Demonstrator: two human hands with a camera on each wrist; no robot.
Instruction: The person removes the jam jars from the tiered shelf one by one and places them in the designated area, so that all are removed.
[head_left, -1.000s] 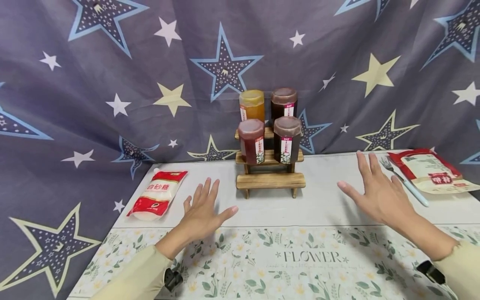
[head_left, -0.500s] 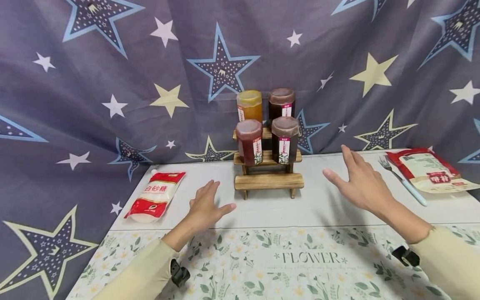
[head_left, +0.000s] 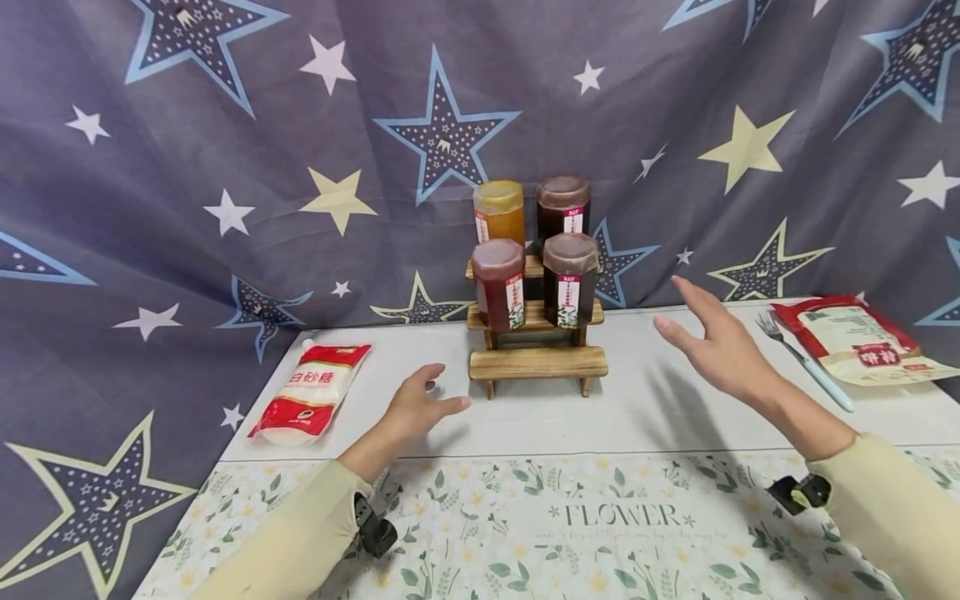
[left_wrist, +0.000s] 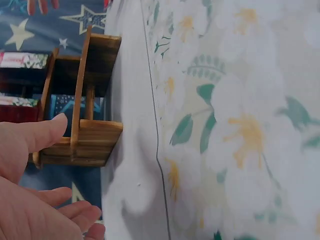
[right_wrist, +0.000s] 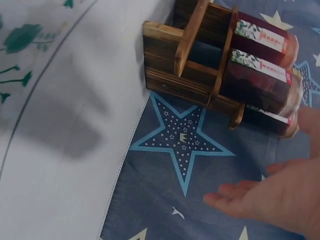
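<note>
A stepped wooden rack [head_left: 537,361] stands at the back middle of the table. It carries a yellow jar [head_left: 498,211], a dark brown jar [head_left: 562,203], a red jar [head_left: 498,282] and another dark jar [head_left: 571,278]. My left hand [head_left: 418,405] rests low on the table just left of the rack [left_wrist: 82,125], fingers loosely bent, holding nothing. My right hand [head_left: 712,342] hovers to the right of the rack [right_wrist: 200,65], fingers spread and pointing toward the jars [right_wrist: 260,70], holding nothing.
A red and white bag [head_left: 311,392] lies at the left of the table. A fork [head_left: 802,360] and a red-edged packet [head_left: 855,340] lie at the right. A floral cloth [head_left: 570,533] covers the front. A star-patterned curtain [head_left: 300,167] hangs behind.
My right hand has moved left and up toward the jars. My left hand has lowered to the table and its fingers have curled in a little.
</note>
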